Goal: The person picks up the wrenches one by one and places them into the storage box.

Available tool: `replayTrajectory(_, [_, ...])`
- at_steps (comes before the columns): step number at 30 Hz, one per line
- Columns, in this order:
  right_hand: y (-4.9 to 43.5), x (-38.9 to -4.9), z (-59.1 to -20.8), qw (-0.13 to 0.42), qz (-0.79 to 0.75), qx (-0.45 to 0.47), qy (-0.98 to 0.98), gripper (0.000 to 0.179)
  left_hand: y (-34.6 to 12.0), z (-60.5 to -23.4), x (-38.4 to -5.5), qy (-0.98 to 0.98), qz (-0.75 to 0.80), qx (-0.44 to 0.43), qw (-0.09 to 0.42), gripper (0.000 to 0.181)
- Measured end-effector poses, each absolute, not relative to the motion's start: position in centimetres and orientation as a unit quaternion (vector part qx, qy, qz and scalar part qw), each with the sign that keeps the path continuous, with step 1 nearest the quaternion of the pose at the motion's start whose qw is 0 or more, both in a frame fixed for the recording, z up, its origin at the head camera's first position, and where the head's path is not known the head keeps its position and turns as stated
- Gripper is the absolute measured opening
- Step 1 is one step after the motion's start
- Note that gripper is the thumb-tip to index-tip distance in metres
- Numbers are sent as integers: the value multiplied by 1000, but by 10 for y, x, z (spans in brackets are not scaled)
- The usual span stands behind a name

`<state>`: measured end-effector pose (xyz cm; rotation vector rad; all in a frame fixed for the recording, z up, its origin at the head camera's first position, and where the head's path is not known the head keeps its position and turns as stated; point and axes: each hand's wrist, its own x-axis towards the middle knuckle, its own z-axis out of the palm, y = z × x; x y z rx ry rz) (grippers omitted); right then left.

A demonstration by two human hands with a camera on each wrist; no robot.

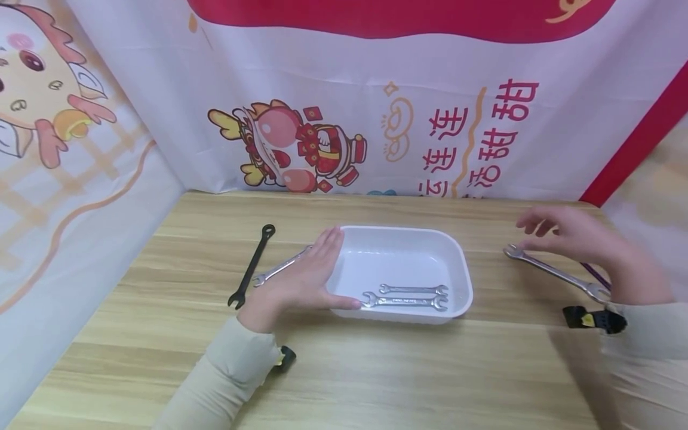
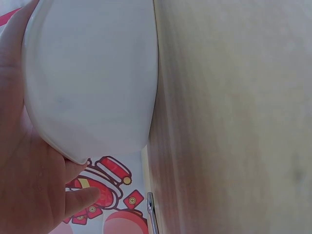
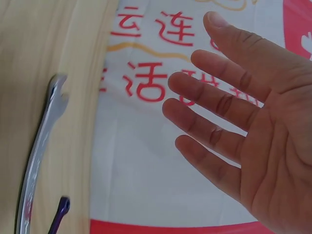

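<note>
A white plastic tray (image 1: 398, 231) sits mid-table with two silver open-end wrenches inside, a larger one (image 1: 405, 301) and a smaller one (image 1: 412, 289). My left hand (image 1: 306, 278) rests along the tray's left end, thumb over the near rim and fingers along the far corner; in the left wrist view it lies against the tray wall (image 2: 92, 83). My right hand (image 1: 580, 236) hovers above a silver wrench (image 1: 556, 273) on the right. In the right wrist view its fingers (image 3: 209, 92) are spread and hold nothing. A dark purple wrench (image 3: 59, 214) lies beside that silver wrench.
Left of the tray lie a black combination wrench (image 1: 252, 266) and another silver wrench (image 1: 282, 267), partly behind my left hand. Printed cloth (image 1: 322, 60) hangs at the table's back edge and at the left side. The wooden table (image 1: 376, 376) extends toward me.
</note>
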<state>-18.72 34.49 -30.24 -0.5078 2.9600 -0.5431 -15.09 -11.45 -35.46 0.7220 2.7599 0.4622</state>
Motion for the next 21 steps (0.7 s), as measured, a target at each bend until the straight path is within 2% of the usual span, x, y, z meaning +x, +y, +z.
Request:
replayTrajectory(7, [362,-190,-314,36,-165,-183,968,38,-115,-355,-151,948,155,251,123,134])
replayTrajectory(21, [377,-199,-332,107,-150,-153,971,36,-115,-356,-152,947,157,252,121,130])
